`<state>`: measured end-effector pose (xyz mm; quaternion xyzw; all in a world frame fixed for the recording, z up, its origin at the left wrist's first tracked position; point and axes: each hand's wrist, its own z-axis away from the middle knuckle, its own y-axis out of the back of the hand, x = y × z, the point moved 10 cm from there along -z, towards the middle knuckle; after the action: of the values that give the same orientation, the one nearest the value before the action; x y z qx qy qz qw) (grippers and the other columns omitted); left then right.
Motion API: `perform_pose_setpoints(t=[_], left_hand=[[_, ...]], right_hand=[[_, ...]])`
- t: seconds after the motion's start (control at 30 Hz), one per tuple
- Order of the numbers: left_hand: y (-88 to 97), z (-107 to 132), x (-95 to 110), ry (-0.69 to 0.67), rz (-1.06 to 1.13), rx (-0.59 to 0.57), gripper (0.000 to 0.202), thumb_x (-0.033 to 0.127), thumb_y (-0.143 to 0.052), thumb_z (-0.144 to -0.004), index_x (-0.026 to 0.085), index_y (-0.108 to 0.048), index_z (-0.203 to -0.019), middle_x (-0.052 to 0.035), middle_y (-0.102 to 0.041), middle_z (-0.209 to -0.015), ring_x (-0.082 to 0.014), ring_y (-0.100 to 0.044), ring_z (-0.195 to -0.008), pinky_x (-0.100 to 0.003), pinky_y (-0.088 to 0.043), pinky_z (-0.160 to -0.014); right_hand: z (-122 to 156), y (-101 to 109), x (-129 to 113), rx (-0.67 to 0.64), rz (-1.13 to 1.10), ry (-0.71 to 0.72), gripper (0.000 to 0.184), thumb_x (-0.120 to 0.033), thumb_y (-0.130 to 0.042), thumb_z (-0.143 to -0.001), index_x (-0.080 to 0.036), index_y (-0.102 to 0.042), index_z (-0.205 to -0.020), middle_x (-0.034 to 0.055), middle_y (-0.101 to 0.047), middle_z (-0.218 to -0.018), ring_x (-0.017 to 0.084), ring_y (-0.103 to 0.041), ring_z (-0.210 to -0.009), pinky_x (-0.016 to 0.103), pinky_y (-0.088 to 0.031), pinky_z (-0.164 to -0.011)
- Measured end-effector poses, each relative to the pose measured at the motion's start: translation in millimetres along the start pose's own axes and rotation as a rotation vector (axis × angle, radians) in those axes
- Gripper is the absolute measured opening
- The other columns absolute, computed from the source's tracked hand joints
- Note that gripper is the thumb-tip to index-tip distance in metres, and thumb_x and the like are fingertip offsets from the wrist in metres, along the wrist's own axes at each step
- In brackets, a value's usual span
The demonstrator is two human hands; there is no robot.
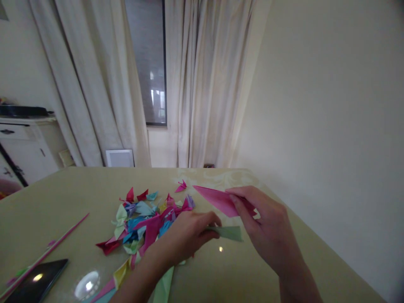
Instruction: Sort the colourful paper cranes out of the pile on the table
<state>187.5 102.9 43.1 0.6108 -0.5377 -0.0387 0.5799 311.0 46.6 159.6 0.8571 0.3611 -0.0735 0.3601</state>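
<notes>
My right hand (265,223) pinches a pink folded paper (217,198), its long point turned to the left above the table. Lower and to the left, my left hand (195,231) has its fingers closed on a pale green folded paper strip (229,232), which sticks out to the right. Behind and beside my left wrist lies a heap of folded paper cranes (145,208) in red, pink, blue, green and yellow. My left forearm hides part of that heap. One small pink crane (181,186) sits apart, farther back.
A long pink and pale green stick (53,246) lies at the left across a dark phone or tablet (47,273). The table (94,189) ends near a white wall on the right. Behind are curtains (208,84), a window and a cabinet (28,143).
</notes>
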Motion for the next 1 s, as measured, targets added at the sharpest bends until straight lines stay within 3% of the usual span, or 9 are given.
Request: perform_pose_setpoints(t=[0.1,0.23,0.37,0.43,0.53,0.63,0.77,0.87,1.0], left_hand=[[28.7,6,9,-0.103,0.100,0.099,0.012,0.025,-0.067,-0.101,0.023,-0.079,-0.101,-0.0031,-0.077,-0.101,-0.0162,-0.071,-0.093,-0.025,-0.052,-0.086],[56.4,14,10,-0.134,0.115,0.187,0.026,0.020,-0.060,-0.103,0.028,-0.081,-0.116,-0.0088,-0.071,-0.122,-0.0205,-0.068,-0.111,-0.032,-0.055,-0.095],[79.2,22,10,-0.157,0.173,0.338,0.005,0.022,-0.076,-0.094,0.021,-0.079,-0.098,-0.0042,-0.075,-0.096,-0.0164,-0.071,-0.087,-0.025,-0.057,-0.078],[89.5,26,6,-0.151,0.254,0.441,0.011,0.026,-0.084,-0.088,0.019,-0.075,-0.091,-0.0013,-0.075,-0.084,-0.0145,-0.070,-0.077,-0.023,-0.056,-0.072],[101.1,33,3,-0.164,0.358,0.563,0.009,0.025,-0.082,-0.091,0.021,-0.077,-0.097,-0.0022,-0.078,-0.090,-0.0153,-0.074,-0.085,-0.024,-0.058,-0.080],[107.5,35,7,-0.207,0.371,0.601,0.009,0.019,-0.078,-0.094,0.024,-0.081,-0.101,-0.0028,-0.077,-0.098,-0.0155,-0.074,-0.095,-0.025,-0.058,-0.088],[118.7,41,10,-0.219,0.349,0.675,0.007,0.017,-0.082,-0.089,0.024,-0.083,-0.089,-0.0057,-0.073,-0.115,-0.0168,-0.072,-0.105,-0.025,-0.059,-0.091],[118.3,43,16,-0.230,0.346,0.596,0.012,0.016,-0.078,-0.093,0.026,-0.084,-0.091,-0.0069,-0.074,-0.127,-0.0184,-0.074,-0.109,-0.028,-0.060,-0.093],[119.1,47,31,-0.257,0.273,0.509,0.016,0.016,-0.078,-0.094,0.030,-0.085,-0.096,-0.0039,-0.081,-0.114,-0.0184,-0.076,-0.105,-0.030,-0.061,-0.095]], right_hand=[[-3,-8,1,-0.024,-0.020,0.007,0.019,-0.024,-0.058,-0.104,-0.026,-0.077,-0.107,0.0070,-0.076,-0.105,0.022,-0.071,-0.097,0.034,-0.060,-0.087],[-3,-19,2,-0.073,-0.031,-0.004,0.020,-0.021,-0.059,-0.103,-0.026,-0.078,-0.107,0.0067,-0.074,-0.102,0.021,-0.070,-0.095,0.033,-0.059,-0.085],[-1,-25,-1,-0.109,-0.070,0.000,0.018,-0.017,-0.061,-0.102,-0.025,-0.076,-0.106,0.0048,-0.074,-0.100,0.020,-0.070,-0.094,0.030,-0.056,-0.083],[-1,-27,0,-0.117,-0.083,-0.004,0.017,-0.015,-0.062,-0.101,-0.024,-0.075,-0.105,0.0039,-0.074,-0.099,0.020,-0.070,-0.093,0.030,-0.055,-0.082],[0,-29,2,-0.135,-0.103,-0.005,0.016,-0.014,-0.062,-0.101,-0.024,-0.074,-0.104,0.0028,-0.075,-0.098,0.019,-0.070,-0.092,0.029,-0.053,-0.082],[3,-28,5,-0.140,-0.139,-0.016,0.016,-0.014,-0.061,-0.102,-0.024,-0.073,-0.106,0.0023,-0.076,-0.099,0.018,-0.071,-0.092,0.028,-0.052,-0.082],[6,-24,7,-0.140,-0.216,-0.053,0.013,-0.018,-0.059,-0.104,-0.024,-0.070,-0.104,0.0007,-0.075,-0.095,0.016,-0.070,-0.086,0.025,-0.052,-0.077],[8,-25,6,-0.135,-0.241,-0.075,0.012,-0.019,-0.058,-0.104,-0.024,-0.069,-0.101,0.0001,-0.075,-0.090,0.016,-0.070,-0.081,0.024,-0.051,-0.073],[9,-32,-5,-0.165,-0.268,-0.025,0.015,-0.018,-0.059,-0.102,-0.025,-0.072,-0.100,0.0004,-0.075,-0.090,0.016,-0.070,-0.080,0.023,-0.053,-0.073]])
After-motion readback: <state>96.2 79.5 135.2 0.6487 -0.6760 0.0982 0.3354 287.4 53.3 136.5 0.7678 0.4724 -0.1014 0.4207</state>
